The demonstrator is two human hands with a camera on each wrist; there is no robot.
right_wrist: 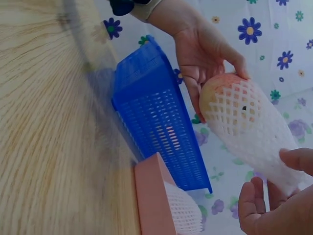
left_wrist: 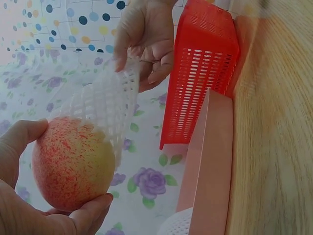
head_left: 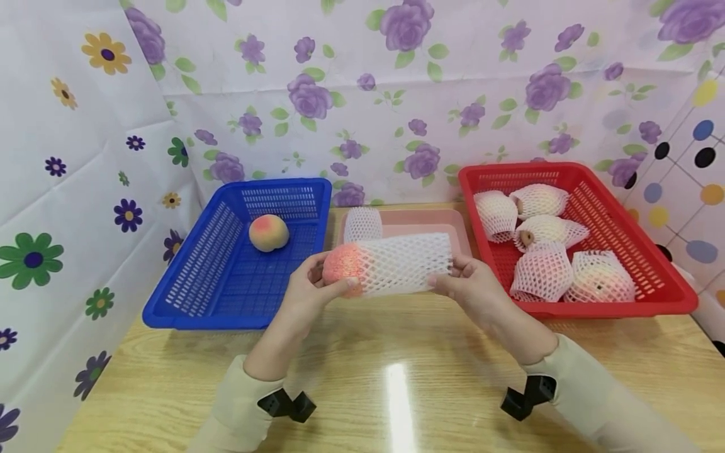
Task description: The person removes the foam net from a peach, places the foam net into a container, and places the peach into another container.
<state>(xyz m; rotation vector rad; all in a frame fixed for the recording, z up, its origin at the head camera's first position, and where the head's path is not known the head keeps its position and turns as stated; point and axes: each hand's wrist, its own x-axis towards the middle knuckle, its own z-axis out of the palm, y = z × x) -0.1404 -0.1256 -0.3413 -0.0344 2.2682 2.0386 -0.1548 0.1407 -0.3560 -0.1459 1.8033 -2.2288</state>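
My left hand [head_left: 300, 296] holds a round, red-speckled fruit [left_wrist: 73, 164] with a yellowish side, its thumb and fingers curled about it. A white foam net sleeve [head_left: 404, 264] covers part of the fruit and stretches out to the right. The sleeve's far end is pinched by my right hand [head_left: 478, 289] between thumb and fingers. In the right wrist view, a dark spot on the fruit shows through the mesh. Both hands are raised above the table, in front of a pink tray [head_left: 421, 218].
At left, a blue basket [head_left: 201, 322] contains one peach [head_left: 269, 233]. A red basket [head_left: 612, 309] at right contains several net-wrapped fruits [head_left: 544, 233]. Another foam net [head_left: 362, 224] lies in the pink tray. Flowered cloth [head_left: 362, 135] hangs behind the wooden table [head_left: 351, 390].
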